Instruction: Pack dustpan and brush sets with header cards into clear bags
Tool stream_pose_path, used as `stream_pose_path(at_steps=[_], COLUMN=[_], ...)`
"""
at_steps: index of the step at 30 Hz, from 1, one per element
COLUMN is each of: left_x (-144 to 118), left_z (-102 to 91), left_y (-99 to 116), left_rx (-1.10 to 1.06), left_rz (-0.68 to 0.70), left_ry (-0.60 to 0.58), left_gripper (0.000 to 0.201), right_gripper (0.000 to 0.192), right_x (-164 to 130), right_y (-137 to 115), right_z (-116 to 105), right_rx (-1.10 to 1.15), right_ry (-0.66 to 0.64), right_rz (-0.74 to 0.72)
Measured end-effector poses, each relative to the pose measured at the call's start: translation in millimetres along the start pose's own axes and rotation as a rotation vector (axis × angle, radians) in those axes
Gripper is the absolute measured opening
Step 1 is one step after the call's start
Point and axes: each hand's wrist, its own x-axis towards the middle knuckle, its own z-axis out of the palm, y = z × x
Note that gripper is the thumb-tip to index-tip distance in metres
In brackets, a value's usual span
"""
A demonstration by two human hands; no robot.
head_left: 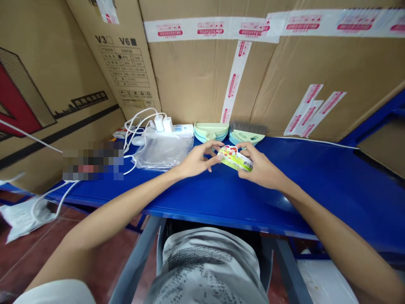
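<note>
Both my hands hold a small printed card or label (234, 158), green and white with red marks, just above the blue table (316, 181). My left hand (198, 159) pinches its left end with the fingertips. My right hand (261, 167) grips its right end from behind. Right behind the card stand a stack of pale green dustpans (211, 131) and a small brush head with grey bristles (247, 131).
A clear plastic bag (162, 151), a white power strip with chargers (171, 126) and white cables (134, 126) lie at the left of the table. Taped cardboard boxes (278, 71) wall off the back and left. A white bag (22, 217) lies on the floor.
</note>
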Motion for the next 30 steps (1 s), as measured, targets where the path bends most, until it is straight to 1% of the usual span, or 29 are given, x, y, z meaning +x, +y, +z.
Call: stream_pose_path(at_steps=[2, 4, 6, 9, 11, 12, 16, 17, 19, 22, 26, 28, 30], left_x=[0.2, 0.3, 0.2, -0.4, -0.7, -0.7, -0.2, 0.0, 0.2, -0.3, -1.1, -0.7, 0.0], left_z=[6.6, 7.3, 5.4, 3.6, 4.0, 4.5, 6.1, 6.2, 6.4, 7.9, 10.5, 10.7, 10.0], left_y=[-2.6, -1.5, 1.9, 7.5, 9.6, 10.2, 10.8, 10.9, 10.6, 8.6, 3.0, -0.7, -5.1], left_rx=[-0.12, -0.203, -0.265, -0.343, -0.388, -0.408, -0.473, -0.481, -0.49, -0.489, -0.467, -0.459, -0.45], left_rz=[-0.054, -0.099, -0.138, -0.19, -0.218, -0.231, -0.276, -0.279, -0.268, -0.245, -0.253, -0.243, -0.221], left_ry=[-0.018, 0.01, 0.068, 0.125, 0.14, 0.148, 0.188, 0.191, 0.187, 0.149, 0.09, 0.071, 0.058], left_gripper=[0.048, 0.047, 0.045, 0.041, 0.039, 0.039, 0.038, 0.038, 0.038, 0.038, 0.036, 0.039, 0.042], right_gripper=[0.066, 0.065, 0.053, 0.028, 0.022, 0.023, 0.042, 0.043, 0.038, 0.033, 0.03, 0.028, 0.026], right_x=[0.1, 0.5, 0.8, -0.1, -1.7, -2.6, -5.1, -5.2, -5.0, -4.6, -5.7, -6.7, -7.3], right_y=[1.1, 1.9, 1.8, -1.3, -4.2, -5.3, -6.2, -5.8, -5.1, -4.7, -4.2, -4.0, -3.8], right_z=[3.5, 8.5, 13.0, 16.5, 17.7, 18.5, 23.4, 24.6, 26.4, 27.1, 26.0, 25.2, 24.3], right_rx=[0.055, 0.05, -0.055, -0.314, -0.43, -0.467, -0.59, -0.62, -0.667, -0.72, -0.766, -0.762, -0.774], right_ry=[0.041, 0.121, 0.241, 0.409, 0.461, 0.472, 0.45, 0.45, 0.46, 0.455, 0.371, 0.331, 0.317], right_rz=[-0.058, -0.138, -0.244, -0.38, -0.436, -0.452, -0.449, -0.439, -0.43, -0.462, -0.516, -0.522, -0.519])
